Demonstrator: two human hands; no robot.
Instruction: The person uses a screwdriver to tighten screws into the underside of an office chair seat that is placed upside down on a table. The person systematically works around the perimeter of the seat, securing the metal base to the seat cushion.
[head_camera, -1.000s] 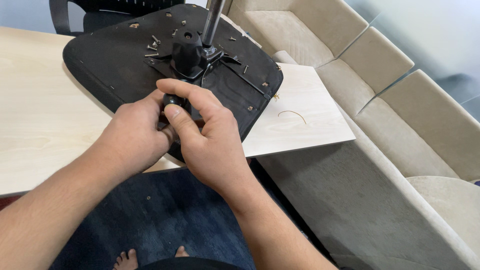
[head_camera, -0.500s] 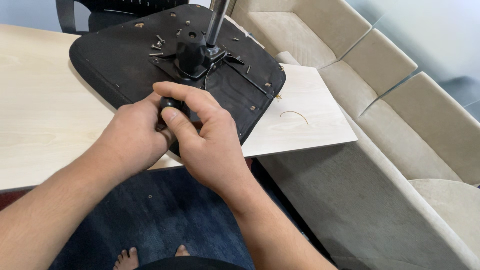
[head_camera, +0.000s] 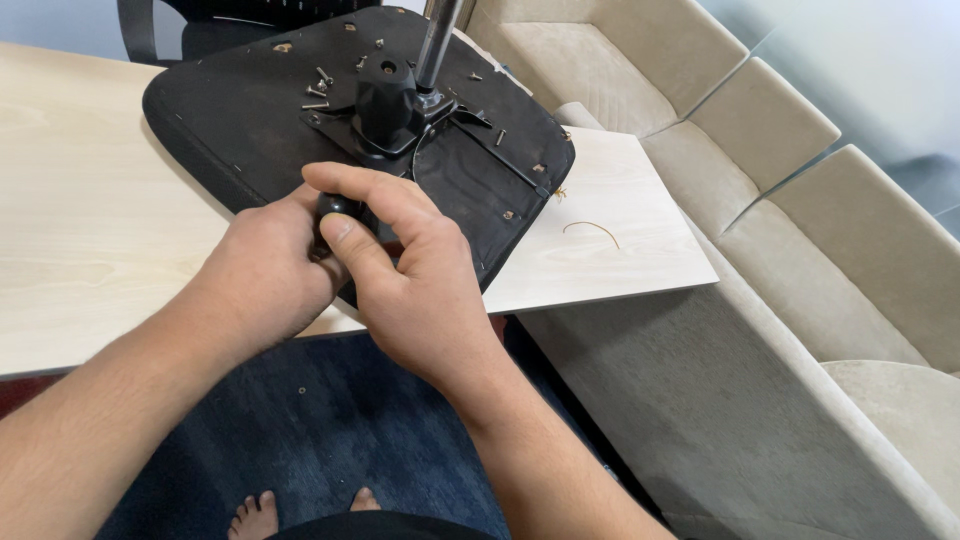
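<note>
I see a black chair seat (head_camera: 250, 110), matte, dotted with silver screws (head_camera: 322, 76). Black mechanism plate (head_camera: 400, 115), shiny chrome post (head_camera: 438, 40). Small black knob (head_camera: 335, 206) between the hands. Table (head_camera: 90, 200) is pale wood grain. Sofa (head_camera: 760, 170) plain beige. Carpet (head_camera: 330, 440) dark navy, faintly mottled. Thin tan curved wire (head_camera: 592, 230) on the tabletop.

Bright, even daylight, soft and diffuse, seems to come from the upper right where the background washes out pale. No hard shadows; only a faint soft one under the black seat base (head_camera: 300, 120) on the pale surface (head_camera: 90, 230). Mild sheen on the metal post (head_camera: 438, 40), no real glare. Sharp focus mid-frame, hands crisp. Forearms at the bottom edge look stretched by wide-angle distortion. Dark carpet (head_camera: 330, 440) slightly underexposed, detail still readable.
</note>
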